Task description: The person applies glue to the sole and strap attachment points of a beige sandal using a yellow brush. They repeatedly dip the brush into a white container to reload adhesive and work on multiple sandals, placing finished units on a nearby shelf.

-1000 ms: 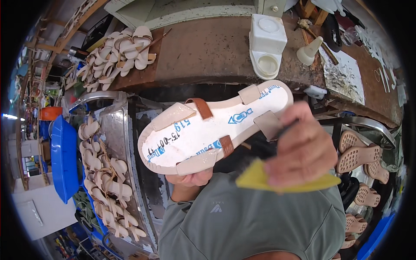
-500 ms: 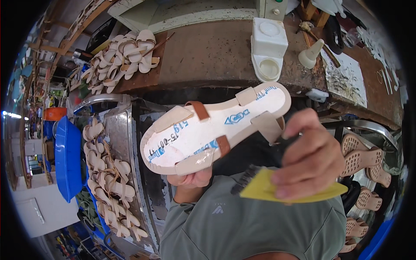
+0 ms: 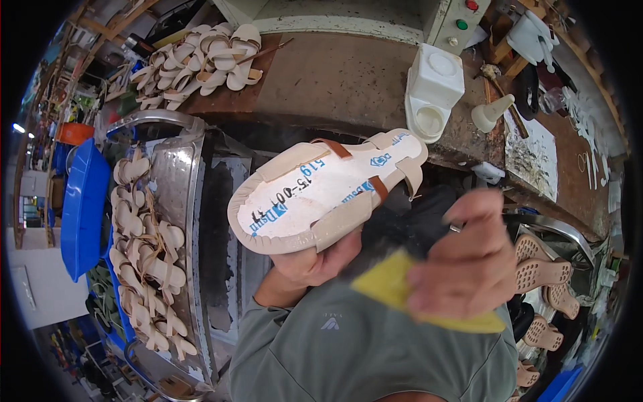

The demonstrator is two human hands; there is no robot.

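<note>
My left hand (image 3: 305,266) grips a sandal upper on its last (image 3: 315,194) from beneath, at its wider end. The sandal's whitish underside faces up, with beige straps folded over its edges and two brown straps across its sides. Blue and black print marks that underside. To the right, my right hand (image 3: 469,261) is closed around a yellow-handled brush (image 3: 385,281), blurred by motion. The brush's dark bristles point toward the sandal and stay apart from its surface. My left fingertips are partly hidden under the sandal.
Beige sandal uppers (image 3: 151,261) fill a metal-framed rack on the left; another pile (image 3: 201,63) lies on the workbench (image 3: 321,80). A white pot (image 3: 435,87) and a cone-shaped bottle (image 3: 492,114) stand at the bench's front. Perforated tan soles (image 3: 542,271) hang at right. A blue basin (image 3: 84,211) stands far left.
The sandal has tilted, its narrow end drawing left and its wider end moving slightly right. My right hand and brush have shifted a little left. The whole view has swung somewhat.
</note>
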